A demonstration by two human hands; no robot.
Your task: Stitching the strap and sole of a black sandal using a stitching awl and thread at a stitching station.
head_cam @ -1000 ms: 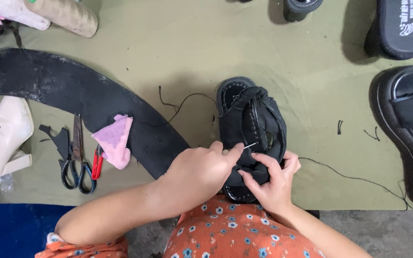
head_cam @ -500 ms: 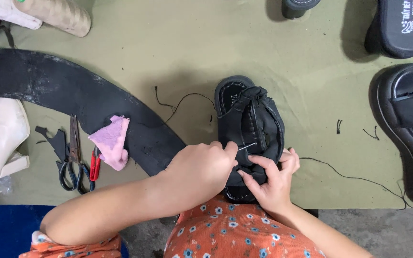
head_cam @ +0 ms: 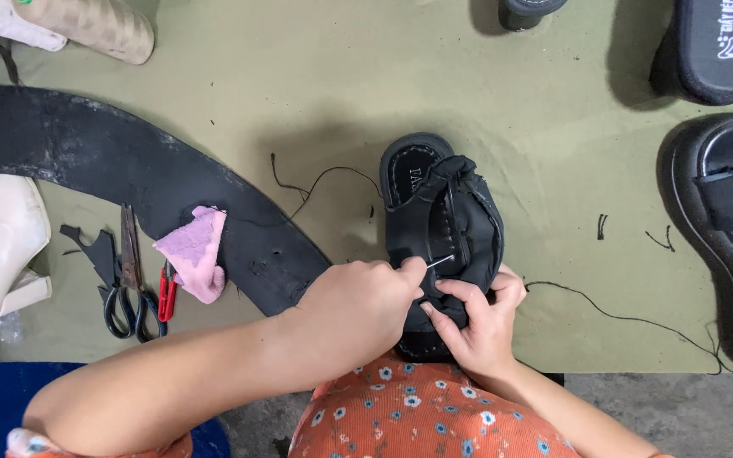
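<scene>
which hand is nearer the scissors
Left. The left hand is on the black sandal, with the scissors off to its left past a pink cloth. The right hand is farther away, beyond the left hand.

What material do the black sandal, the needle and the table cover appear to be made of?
Black sandal: probably synthetic leather straps on a foam or rubber sole; matte, with visible stitch rows.
Needle, pinched by the left hand: metal, since it is thin, straight and shiny.
Table cover: apparently woven cloth, olive, dull, slightly creased.
The right hand steadies the sandal.
</scene>
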